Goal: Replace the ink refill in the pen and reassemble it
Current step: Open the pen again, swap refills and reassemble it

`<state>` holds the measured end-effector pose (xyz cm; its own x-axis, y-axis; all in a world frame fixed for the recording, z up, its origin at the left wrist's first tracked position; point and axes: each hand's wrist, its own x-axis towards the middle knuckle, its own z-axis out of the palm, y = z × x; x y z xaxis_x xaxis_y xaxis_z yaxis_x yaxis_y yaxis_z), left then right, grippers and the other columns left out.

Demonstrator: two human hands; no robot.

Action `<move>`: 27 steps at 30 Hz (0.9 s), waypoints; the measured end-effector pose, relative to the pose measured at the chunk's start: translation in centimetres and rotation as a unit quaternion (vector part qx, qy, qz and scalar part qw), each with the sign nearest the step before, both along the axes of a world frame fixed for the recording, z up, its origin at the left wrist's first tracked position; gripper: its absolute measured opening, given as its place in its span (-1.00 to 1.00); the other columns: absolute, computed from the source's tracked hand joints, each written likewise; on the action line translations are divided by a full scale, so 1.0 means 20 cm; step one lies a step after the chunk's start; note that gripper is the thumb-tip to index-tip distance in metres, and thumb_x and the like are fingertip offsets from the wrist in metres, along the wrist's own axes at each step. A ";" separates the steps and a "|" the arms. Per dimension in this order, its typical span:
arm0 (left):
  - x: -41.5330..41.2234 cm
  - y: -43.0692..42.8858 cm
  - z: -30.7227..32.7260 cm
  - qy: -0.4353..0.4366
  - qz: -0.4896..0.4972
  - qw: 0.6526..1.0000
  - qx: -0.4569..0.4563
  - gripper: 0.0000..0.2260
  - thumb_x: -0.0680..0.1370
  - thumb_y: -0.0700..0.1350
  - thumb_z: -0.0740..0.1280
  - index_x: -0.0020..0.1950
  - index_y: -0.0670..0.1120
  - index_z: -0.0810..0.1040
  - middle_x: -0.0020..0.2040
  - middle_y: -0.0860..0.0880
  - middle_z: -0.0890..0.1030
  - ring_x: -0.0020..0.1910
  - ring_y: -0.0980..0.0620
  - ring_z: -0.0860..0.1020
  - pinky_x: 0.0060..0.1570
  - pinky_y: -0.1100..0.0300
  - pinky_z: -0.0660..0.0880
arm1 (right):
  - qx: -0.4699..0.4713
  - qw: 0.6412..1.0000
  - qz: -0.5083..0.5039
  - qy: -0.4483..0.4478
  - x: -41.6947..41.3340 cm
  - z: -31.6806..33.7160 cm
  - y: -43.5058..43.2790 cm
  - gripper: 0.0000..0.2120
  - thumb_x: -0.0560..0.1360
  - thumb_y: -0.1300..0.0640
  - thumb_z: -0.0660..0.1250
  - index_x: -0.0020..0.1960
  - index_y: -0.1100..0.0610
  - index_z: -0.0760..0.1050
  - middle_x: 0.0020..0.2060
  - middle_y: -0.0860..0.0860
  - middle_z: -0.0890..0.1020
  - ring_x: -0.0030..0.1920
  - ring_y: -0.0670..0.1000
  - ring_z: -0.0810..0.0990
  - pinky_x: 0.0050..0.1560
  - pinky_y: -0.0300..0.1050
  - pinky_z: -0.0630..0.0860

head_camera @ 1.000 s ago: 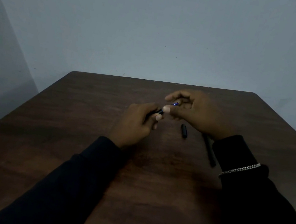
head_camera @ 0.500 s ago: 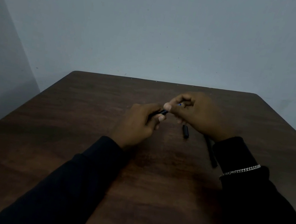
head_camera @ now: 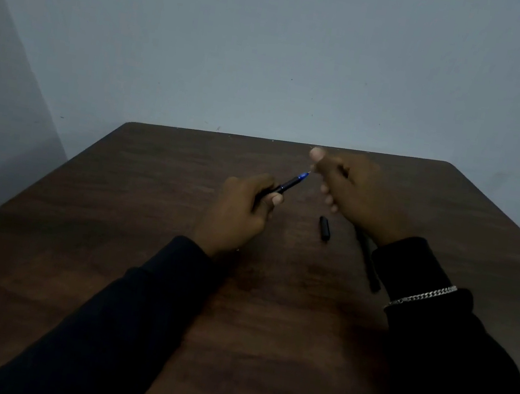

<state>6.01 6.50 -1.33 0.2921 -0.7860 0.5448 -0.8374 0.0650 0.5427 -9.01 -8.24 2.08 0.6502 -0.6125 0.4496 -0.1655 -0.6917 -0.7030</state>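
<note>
The pen is above the table, gripped in the left hand. The fingers curl round its lower part, and its blue tip points away toward the right hand. Nearest, a bracelet circles the right sleeve. Beside that wrist a dark rod lies on the wood, with a short cap just left of it. Farther off, the right hand is blurred, thumb raised; whether its fingers pinch anything I cannot tell.
</note>
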 end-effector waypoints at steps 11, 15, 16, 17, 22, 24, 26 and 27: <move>0.03 -0.02 -0.02 0.038 0.050 0.998 -0.022 -0.77 0.69 -0.13 0.31 -0.11 -0.19 0.61 -0.32 -0.04 0.64 -0.33 0.04 0.57 -0.32 0.20 0.39 | 0.013 0.914 -0.130 0.385 0.08 -0.09 -0.03 -0.70 0.50 0.03 0.53 -0.08 0.14 0.44 -0.09 0.13 0.61 -0.12 0.12 0.65 -0.14 0.03 0.61; 0.02 -0.02 -0.01 0.041 0.052 0.998 -0.002 -0.77 0.70 -0.11 0.30 -0.08 -0.18 0.61 -0.29 -0.05 0.65 -0.28 0.01 0.60 -0.30 0.20 0.42 | 0.022 0.918 -0.125 0.375 0.08 -0.10 -0.01 -0.76 0.56 0.18 0.44 0.15 0.20 0.45 0.07 0.19 0.60 0.00 0.17 0.70 0.07 0.15 0.68; 0.01 -0.02 -0.01 0.042 0.051 0.998 0.002 -0.77 0.70 -0.11 0.30 -0.08 -0.19 0.61 -0.28 -0.06 0.65 -0.28 -0.01 0.60 -0.28 0.15 0.44 | 0.024 0.921 -0.126 0.368 0.08 -0.09 -0.01 -0.80 0.56 0.20 0.41 0.12 0.21 0.45 0.04 0.18 0.61 -0.06 0.16 0.71 0.04 0.14 0.69; 0.01 -0.02 -0.01 0.042 0.050 0.998 0.003 -0.77 0.70 -0.11 0.30 -0.08 -0.19 0.61 -0.28 -0.08 0.66 -0.27 -0.03 0.60 -0.27 0.11 0.45 | 0.028 0.924 -0.126 0.360 0.07 -0.09 -0.01 -0.84 0.55 0.21 0.41 0.06 0.21 0.45 -0.01 0.18 0.63 -0.12 0.14 0.73 -0.01 0.12 0.71; 0.00 -0.01 -0.01 0.045 0.048 0.998 0.017 -0.77 0.71 -0.11 0.30 -0.09 -0.17 0.61 -0.29 -0.02 0.65 -0.34 0.16 0.54 -0.33 0.41 0.35 | 0.124 0.971 -0.104 0.175 0.05 -0.07 -0.02 -0.93 0.47 0.28 0.47 -0.06 0.22 0.60 -0.27 0.10 0.69 -0.45 -0.08 0.68 -0.44 -0.23 0.61; -0.01 -0.01 0.00 0.052 0.045 0.997 0.018 -0.79 0.70 -0.13 0.30 -0.08 -0.16 0.61 -0.29 -0.01 0.65 -0.35 0.21 0.53 -0.32 0.45 0.36 | 0.205 0.975 -0.077 0.021 0.05 -0.05 -0.01 -0.87 0.48 0.30 0.47 0.03 0.22 0.62 -0.22 0.12 0.70 -0.41 -0.08 0.70 -0.37 -0.22 0.63; -0.01 -0.01 0.00 0.058 0.043 0.997 0.022 -0.80 0.70 -0.13 0.29 -0.06 -0.15 0.62 -0.28 0.00 0.65 -0.35 0.22 0.52 -0.32 0.46 0.37 | 0.319 0.939 -0.012 -0.128 0.05 -0.02 -0.01 -0.83 0.52 0.34 0.43 0.10 0.24 0.60 -0.17 0.16 0.71 -0.29 0.01 0.76 -0.26 -0.17 0.67; -0.01 -0.01 0.00 0.058 0.043 0.997 0.026 -0.81 0.70 -0.13 0.29 -0.06 -0.14 0.62 -0.28 0.01 0.65 -0.35 0.22 0.51 -0.31 0.46 0.38 | 0.354 0.917 0.020 -0.181 0.05 -0.01 -0.01 -0.83 0.54 0.35 0.42 0.12 0.24 0.59 -0.16 0.17 0.72 -0.21 0.07 0.78 -0.21 -0.15 0.68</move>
<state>5.79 6.31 -1.27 0.4184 -0.7814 0.4630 -0.7699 -0.0347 0.6372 -7.96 -8.47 1.86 0.5655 -0.8129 0.1392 0.1832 -0.0408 -0.9822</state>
